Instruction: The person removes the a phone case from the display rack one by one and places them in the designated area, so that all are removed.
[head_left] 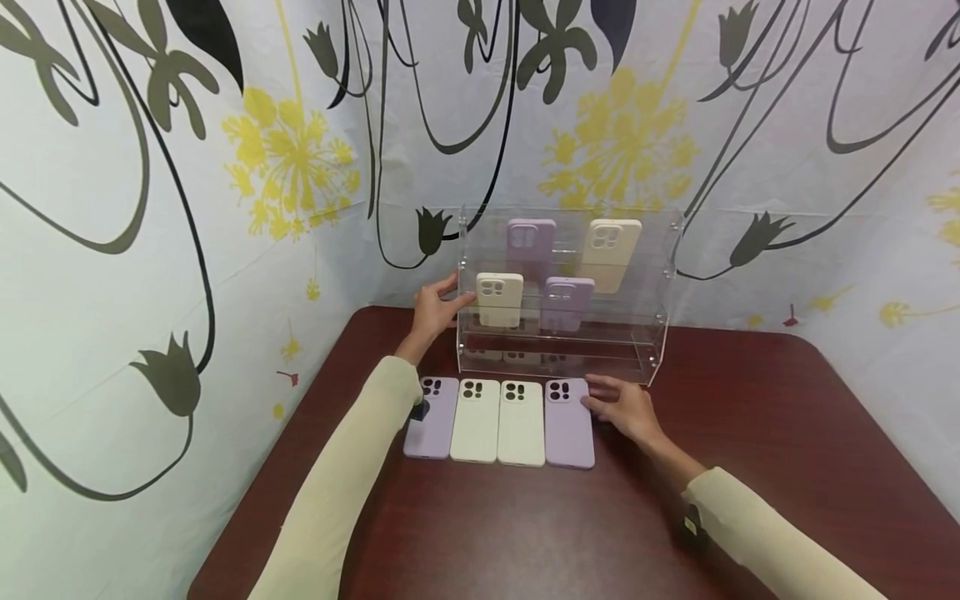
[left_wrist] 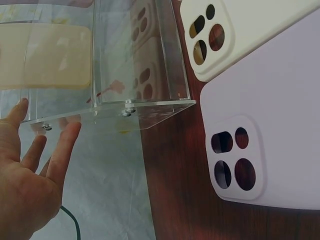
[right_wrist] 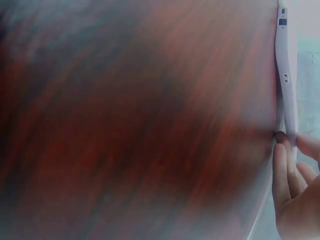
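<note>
A clear acrylic display stand (head_left: pixel 562 354) stands on the table. My left hand (head_left: pixel 433 310) is at its left side, fingertips touching the side panel; in the left wrist view the left hand (left_wrist: pixel 30 175) has its fingers extended. In front of the stand lie a left lavender phone case (head_left: pixel 435 429), two cream phone cases (head_left: pixel 475 425) (head_left: pixel 521 429) and a right lavender phone case (head_left: pixel 570 429), side by side. My right hand (head_left: pixel 626 408) pinches the upper right edge of that last case; the right wrist view shows thumb and fingers of the right hand (right_wrist: pixel 300 195) at the case's end.
On the stand's tiers lean two cream cases (head_left: pixel 499 300) (head_left: pixel 613 242) and two lavender cases (head_left: pixel 530 242) (head_left: pixel 567 304). The dark red wooden table (head_left: pixel 495 533) extends around them. A patterned cloth (head_left: pixel 420 100) hangs behind and at the left.
</note>
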